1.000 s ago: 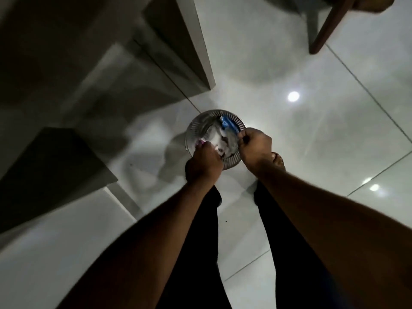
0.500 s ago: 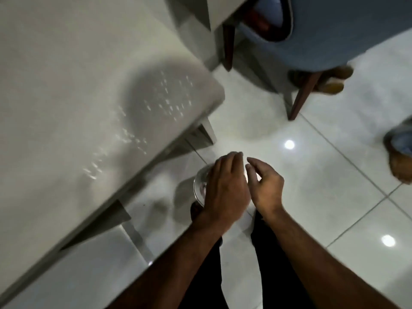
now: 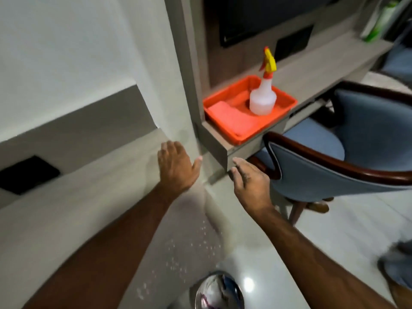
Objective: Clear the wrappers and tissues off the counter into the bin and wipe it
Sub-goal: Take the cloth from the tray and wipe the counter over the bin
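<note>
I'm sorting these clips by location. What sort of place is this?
Probably a home living or dining area: a dark wall-mounted screen above a grey built-in shelf, a blue upholstered wooden-armed chair, and glossy white floor tiles.

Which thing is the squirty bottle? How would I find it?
Look at the grey shelf beside the blue chair and find the orange tray at its near end. The spray bottle stands upright in the tray next to a folded orange cloth. It is the only see-through white thing there, with a yellow and red trigger top.
</note>
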`<state>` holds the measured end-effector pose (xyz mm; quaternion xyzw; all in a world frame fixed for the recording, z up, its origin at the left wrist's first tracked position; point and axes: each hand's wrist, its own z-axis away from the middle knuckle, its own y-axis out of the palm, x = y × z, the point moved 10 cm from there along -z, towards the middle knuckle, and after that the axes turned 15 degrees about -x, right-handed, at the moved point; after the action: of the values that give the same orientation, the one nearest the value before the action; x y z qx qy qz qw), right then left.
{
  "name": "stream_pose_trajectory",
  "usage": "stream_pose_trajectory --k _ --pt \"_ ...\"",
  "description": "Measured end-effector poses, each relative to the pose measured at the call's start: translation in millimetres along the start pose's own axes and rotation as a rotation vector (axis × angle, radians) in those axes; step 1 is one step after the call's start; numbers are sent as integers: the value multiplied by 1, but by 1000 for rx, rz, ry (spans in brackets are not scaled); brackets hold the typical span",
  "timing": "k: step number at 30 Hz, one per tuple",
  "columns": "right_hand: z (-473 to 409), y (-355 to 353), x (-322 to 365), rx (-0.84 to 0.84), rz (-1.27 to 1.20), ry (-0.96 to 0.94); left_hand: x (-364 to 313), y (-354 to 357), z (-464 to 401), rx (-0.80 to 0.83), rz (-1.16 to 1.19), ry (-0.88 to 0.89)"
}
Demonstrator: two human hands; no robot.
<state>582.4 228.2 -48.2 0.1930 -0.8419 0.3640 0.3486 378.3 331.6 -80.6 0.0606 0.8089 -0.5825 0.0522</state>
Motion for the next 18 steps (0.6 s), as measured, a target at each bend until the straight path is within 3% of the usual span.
stream_pose_trajectory --k 2,6,13,15,18 --pt "-28 20 10 0 12 -70 30 31 -5 99 -34 -51" --pt "-97 64 8 2 96 -125 49 56 -6 30 -79 -35" --pt "-178 169 -56 433 375 53 55 69 -14 55 -85 -25" --pt "-173 191 -73 621 512 -50 56 70 -14 56 -80 -24" --pt "-175 205 -83 644 706 -267 56 71 -16 56 -78 -24"
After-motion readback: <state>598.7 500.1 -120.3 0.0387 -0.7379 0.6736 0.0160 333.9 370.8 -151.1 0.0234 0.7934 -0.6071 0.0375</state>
